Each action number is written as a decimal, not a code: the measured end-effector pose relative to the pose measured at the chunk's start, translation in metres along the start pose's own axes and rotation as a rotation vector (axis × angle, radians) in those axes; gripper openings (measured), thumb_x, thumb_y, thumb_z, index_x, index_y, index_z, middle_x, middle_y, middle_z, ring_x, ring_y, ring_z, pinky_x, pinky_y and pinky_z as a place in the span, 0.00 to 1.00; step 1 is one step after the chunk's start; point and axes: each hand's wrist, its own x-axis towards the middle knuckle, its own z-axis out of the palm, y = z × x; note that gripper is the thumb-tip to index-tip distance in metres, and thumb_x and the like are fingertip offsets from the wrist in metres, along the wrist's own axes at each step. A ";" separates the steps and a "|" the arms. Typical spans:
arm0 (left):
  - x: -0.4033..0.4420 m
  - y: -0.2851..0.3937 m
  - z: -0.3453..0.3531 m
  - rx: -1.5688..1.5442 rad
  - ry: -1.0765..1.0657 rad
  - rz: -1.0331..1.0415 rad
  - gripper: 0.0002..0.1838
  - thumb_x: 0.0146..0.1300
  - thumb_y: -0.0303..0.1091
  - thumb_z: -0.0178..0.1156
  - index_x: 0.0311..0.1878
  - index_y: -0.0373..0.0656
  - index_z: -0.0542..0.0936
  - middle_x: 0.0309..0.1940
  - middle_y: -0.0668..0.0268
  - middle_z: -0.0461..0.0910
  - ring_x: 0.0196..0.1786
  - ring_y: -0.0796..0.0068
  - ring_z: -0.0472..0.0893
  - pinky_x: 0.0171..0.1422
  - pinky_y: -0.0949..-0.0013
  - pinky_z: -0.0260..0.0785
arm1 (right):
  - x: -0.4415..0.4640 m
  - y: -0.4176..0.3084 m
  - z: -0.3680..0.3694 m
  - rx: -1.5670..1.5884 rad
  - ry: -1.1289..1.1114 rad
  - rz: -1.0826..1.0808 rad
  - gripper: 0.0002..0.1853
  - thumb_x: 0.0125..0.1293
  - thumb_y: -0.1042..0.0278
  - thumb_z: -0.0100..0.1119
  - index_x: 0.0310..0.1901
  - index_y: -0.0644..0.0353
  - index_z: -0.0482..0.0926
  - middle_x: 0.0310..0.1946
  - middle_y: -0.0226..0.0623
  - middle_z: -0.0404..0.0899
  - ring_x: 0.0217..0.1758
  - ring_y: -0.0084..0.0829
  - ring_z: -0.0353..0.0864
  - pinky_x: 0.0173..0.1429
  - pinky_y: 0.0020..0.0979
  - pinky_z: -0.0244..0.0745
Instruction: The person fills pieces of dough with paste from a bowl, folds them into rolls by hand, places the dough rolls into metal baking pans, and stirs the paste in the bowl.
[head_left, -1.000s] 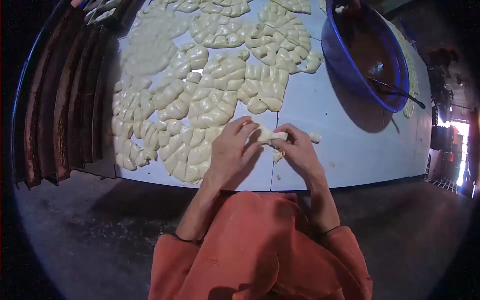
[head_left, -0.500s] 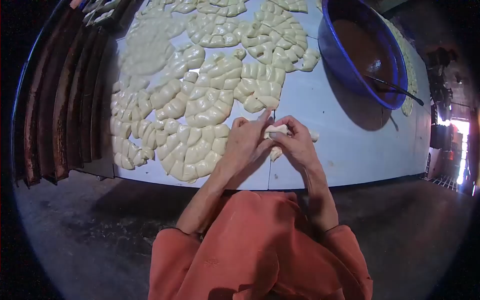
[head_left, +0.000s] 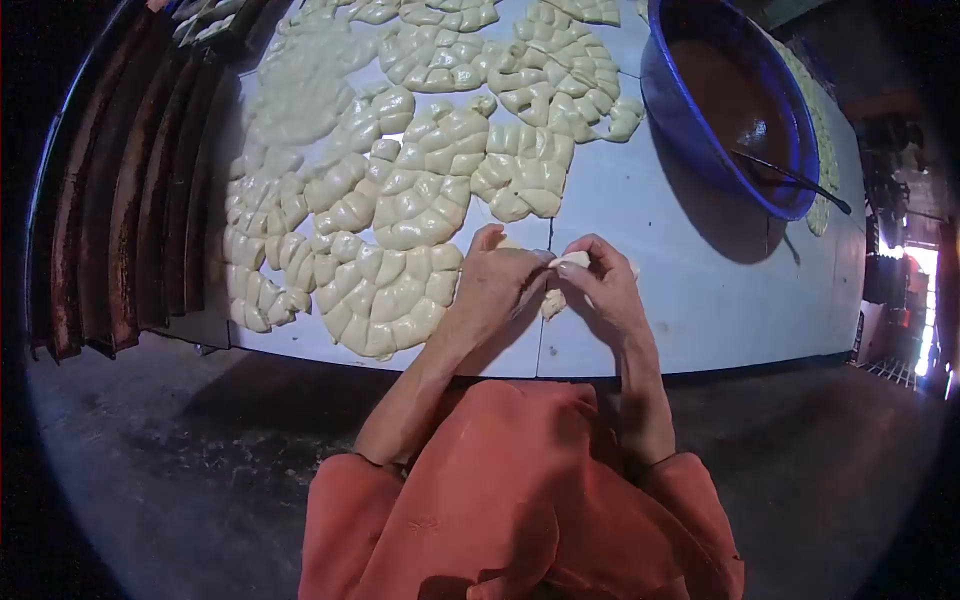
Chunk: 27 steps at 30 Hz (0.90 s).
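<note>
Both hands meet over the near edge of the white table, closed around a small piece of pale dough (head_left: pixel 572 260). My right hand (head_left: pixel 610 285) pinches it between thumb and fingers. My left hand (head_left: pixel 497 278) has its fingers curled and its fingertips against the dough's left side; part of that contact is hidden. A second dough scrap (head_left: pixel 552 304) lies on the table just below the fingers. Left of my left hand, many glossy cut dough pieces (head_left: pixel 385 295) lie pressed together in rounded clusters.
A large blue basin (head_left: pixel 660 110) of brown filling (head_left: pixel 725 95) stands at the back right, with a dark-handled utensil (head_left: pixel 800 182) resting in it. Rusty metal trays (head_left: pixel 130 200) stand along the left side. More dough (head_left: pixel 822 150) lies beyond the basin. The white tabletop (head_left: pixel 700 310) extends rightward.
The left index finger, stretched out before, has curled in towards the dough. Less of the dough piece shows between my fingers now. The right hand has shifted only slightly.
</note>
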 end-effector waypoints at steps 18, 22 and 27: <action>-0.003 0.007 0.012 0.143 0.108 -0.022 0.11 0.62 0.31 0.63 0.48 0.44 0.82 0.29 0.65 0.83 0.35 0.64 0.83 0.59 0.50 0.63 | -0.002 -0.004 0.015 -0.649 0.138 -0.383 0.10 0.61 0.76 0.63 0.45 0.67 0.82 0.36 0.37 0.85 0.38 0.26 0.84 0.43 0.29 0.78; -0.007 0.009 0.016 0.142 0.179 0.024 0.12 0.57 0.28 0.66 0.45 0.44 0.83 0.35 0.64 0.85 0.43 0.66 0.84 0.65 0.44 0.61 | -0.006 -0.012 0.006 -0.124 -0.027 0.060 0.07 0.58 0.78 0.64 0.40 0.67 0.83 0.37 0.32 0.84 0.37 0.21 0.81 0.42 0.23 0.75; -0.014 -0.004 0.027 0.282 0.137 0.003 0.18 0.60 0.33 0.66 0.55 0.46 0.80 0.53 0.66 0.84 0.63 0.66 0.78 0.76 0.33 0.50 | -0.017 -0.015 -0.003 0.384 -0.105 -0.029 0.10 0.53 0.80 0.66 0.38 0.67 0.81 0.35 0.37 0.84 0.36 0.26 0.83 0.42 0.26 0.79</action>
